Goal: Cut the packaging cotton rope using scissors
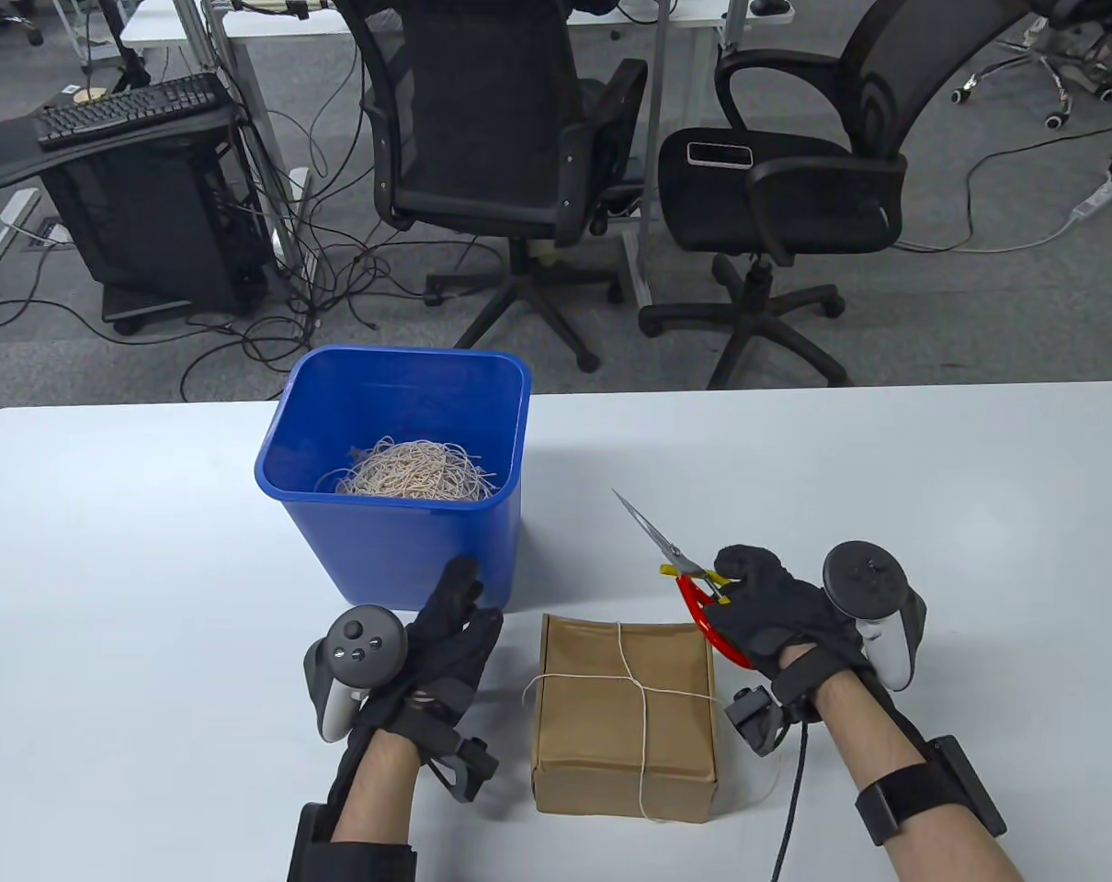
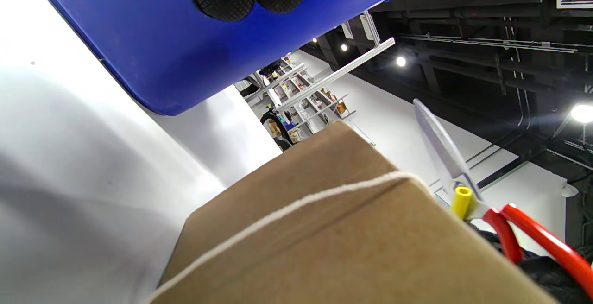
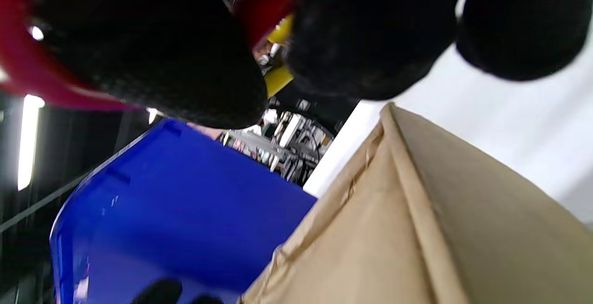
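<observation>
So one brown parcel (image 1: 624, 715) sits at the table's (image 1: 106, 551) near edge, one cotton rope (image 1: 641, 700) tied crosswise around it. Right hand (image 1: 777, 611) grips one pair of red-handled scissors (image 1: 694, 588), blades closed, just right of the parcel. Left hand (image 1: 441, 643) has fingers stretched flat, holding nothing, beside one blue bin (image 1: 395, 478) with cut string (image 1: 418, 470) inside
</observation>
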Tool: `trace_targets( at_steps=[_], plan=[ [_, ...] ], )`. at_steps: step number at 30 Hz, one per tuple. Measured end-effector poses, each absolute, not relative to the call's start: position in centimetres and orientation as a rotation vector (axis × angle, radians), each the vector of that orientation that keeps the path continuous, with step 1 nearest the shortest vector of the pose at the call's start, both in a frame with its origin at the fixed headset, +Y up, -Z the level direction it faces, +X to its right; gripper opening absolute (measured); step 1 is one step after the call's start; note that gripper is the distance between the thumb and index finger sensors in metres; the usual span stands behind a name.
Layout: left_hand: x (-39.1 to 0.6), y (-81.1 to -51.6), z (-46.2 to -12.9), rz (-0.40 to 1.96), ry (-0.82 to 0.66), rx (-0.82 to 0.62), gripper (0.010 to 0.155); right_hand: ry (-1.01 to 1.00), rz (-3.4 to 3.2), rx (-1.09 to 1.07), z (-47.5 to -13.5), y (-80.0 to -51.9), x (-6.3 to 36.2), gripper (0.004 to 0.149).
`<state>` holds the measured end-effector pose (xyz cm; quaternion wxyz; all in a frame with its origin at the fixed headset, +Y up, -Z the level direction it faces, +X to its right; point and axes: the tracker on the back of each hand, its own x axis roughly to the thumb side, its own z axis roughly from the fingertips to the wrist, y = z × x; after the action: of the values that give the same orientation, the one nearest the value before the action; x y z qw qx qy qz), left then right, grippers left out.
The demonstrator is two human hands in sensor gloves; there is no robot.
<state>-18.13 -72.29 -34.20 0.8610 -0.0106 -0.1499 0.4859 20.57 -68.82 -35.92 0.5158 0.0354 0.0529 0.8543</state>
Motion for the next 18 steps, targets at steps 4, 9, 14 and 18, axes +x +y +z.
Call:
trace_targets(
  at_steps=[4,9,14,18],
  plan=[
    [-17.7,-72.3,-34.2,1.007,-0.337,-0.035,0.076,0.146,1.998,0.157,-35.7,-68.3,20.1,0.078],
    [-16.8,-72.4,-34.1,0.983,-0.393,-0.08,0.078,0.242,1.907,0.201,-35.3,-68.3,19.9,0.083],
    [-15.9,-72.7,-34.0,0.95,-0.442,-0.121,0.082,0.422,1.937,0.277,-35.0,-68.1,20.0,0.097],
    [-15.3,-73.0,-34.0,0.894,-0.466,-0.157,0.084,0.585,1.954,0.288,-34.9,-67.3,20.3,0.099]
  ],
)
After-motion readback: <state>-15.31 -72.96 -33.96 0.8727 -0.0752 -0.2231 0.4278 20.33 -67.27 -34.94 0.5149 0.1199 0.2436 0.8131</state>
